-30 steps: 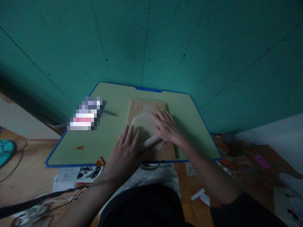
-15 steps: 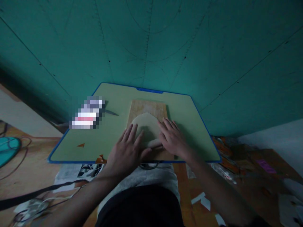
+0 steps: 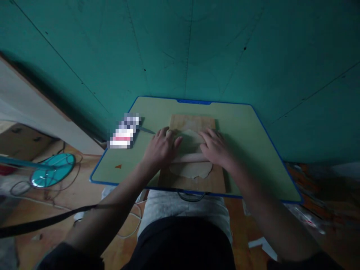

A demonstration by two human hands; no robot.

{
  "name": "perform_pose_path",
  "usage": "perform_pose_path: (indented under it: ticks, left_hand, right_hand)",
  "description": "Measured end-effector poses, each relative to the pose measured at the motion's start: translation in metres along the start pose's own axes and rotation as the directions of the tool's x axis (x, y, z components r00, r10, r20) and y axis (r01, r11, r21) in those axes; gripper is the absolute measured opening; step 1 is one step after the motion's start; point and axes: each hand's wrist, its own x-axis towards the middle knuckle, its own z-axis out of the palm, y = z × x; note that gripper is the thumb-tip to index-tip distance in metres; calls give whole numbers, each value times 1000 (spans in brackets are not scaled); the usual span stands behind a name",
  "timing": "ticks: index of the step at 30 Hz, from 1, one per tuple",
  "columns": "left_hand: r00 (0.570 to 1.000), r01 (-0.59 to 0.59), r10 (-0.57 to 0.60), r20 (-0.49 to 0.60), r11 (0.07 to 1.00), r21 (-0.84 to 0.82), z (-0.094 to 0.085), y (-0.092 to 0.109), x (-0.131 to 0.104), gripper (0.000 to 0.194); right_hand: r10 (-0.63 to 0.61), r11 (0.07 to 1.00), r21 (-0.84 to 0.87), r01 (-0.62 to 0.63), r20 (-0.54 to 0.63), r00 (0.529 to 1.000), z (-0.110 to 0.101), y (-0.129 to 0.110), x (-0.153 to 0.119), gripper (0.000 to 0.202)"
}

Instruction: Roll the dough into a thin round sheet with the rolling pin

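Note:
A pale rolling pin lies crosswise over a thin flat sheet of dough on a wooden cutting board. My left hand rests over the pin's left end, its fingers reaching forward past it and the thumb apart. Over the right end lies my right hand, fingers stretched forward above the dough's edge. The hands cover both ends of the pin. Dough shows on both sides of the pin, with a ragged near edge.
The board lies on a pale green folding table with a blue rim, against a green wall. Left of the board are a knife, a blurred-out phone-shaped object and an orange scrap. Cables lie on the floor.
The rolling pin and both hands have moved forward, away from my body, so more dough shows on the near side. My view has turned slightly left.

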Motion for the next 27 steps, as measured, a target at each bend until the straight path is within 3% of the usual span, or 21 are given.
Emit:
perform_pose_path:
  ticks: [4, 8, 12, 15, 19, 22, 27]
  left_hand:
    - [998, 57, -58, 11, 996, 70, -3, 15, -33, 55]
    - [999, 42, -43, 6, 995, 85, -7, 31, -61, 52]
    - [1000, -10, 12, -21, 997, 81, -9, 33, -68, 45]
    - [999, -36, 35, 7, 999, 40, -8, 22, -50, 40]
    - [997, -54, 54, 64, 998, 9, -6, 4, -2, 30]
    - [999, -1, -1, 41, 998, 60, -6, -2, 31, 28]
    - [998, 53, -56, 33, 995, 84, -5, -3, 46, 32]
  right_hand:
    - [-56, 997, -50, 56, -7, 998, -3, -5, -24, 56]
    - [-93, 993, -71, 89, -46, 995, -7, -11, -46, 55]
    - [-92, 994, -62, 86, -93, 991, -8, -15, -56, 54]
    - [-57, 998, -40, 54, -86, 995, -7, -15, -45, 54]
    - [21, 1000, 14, -20, -55, 998, -6, -10, -11, 49]
    - [80, 996, 32, -79, -30, 996, -6, -3, 14, 38]
    - [142, 990, 26, -140, -51, 989, -4, 1, 29, 35]
